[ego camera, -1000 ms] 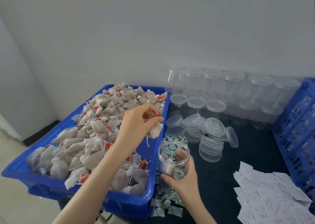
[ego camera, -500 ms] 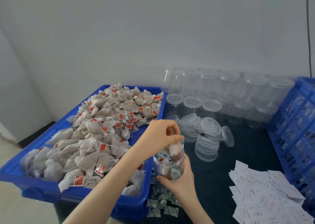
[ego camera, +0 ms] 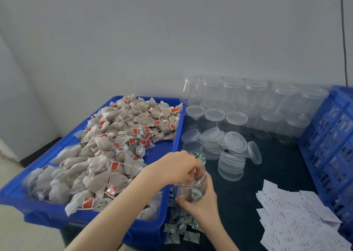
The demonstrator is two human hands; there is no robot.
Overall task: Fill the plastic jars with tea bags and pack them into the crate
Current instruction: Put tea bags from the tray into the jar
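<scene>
- The left hand (ego camera: 176, 169) sits over the mouth of the open jar (ego camera: 192, 188), its fingers (ego camera: 191, 175) curled downward with the tips dipped inside the rim; whether they pinch a tea bag there cannot be told, since the clear wall blurs what lies behind it
- The right hand (ego camera: 203, 203) grips the same jar from the near right side, thumb across the front wall, the other fingers wrapped round the far side, holding it upright just above the dark table (ego camera: 248, 203)
- Inside the jar a few pale pieces lie near the bottom, seen through the plastic
- The jar is just beside the right wall of the blue tub (ego camera: 172, 136), above a scatter of small green-and-white sachets (ego camera: 181, 229)
- The tub holds a heap of tea bags (ego camera: 107, 155), beige pouches with red tags on strings
- Behind the jar lie loose clear lids (ego camera: 225, 147), some stacked, some tilted
- Farther back, rows of empty jars (ego camera: 248, 98) with lids on stand against the wall
- White paper slips (ego camera: 296, 218) are spread at the near right
- The blue crate (ego camera: 328, 136) stands at the right edge
</scene>
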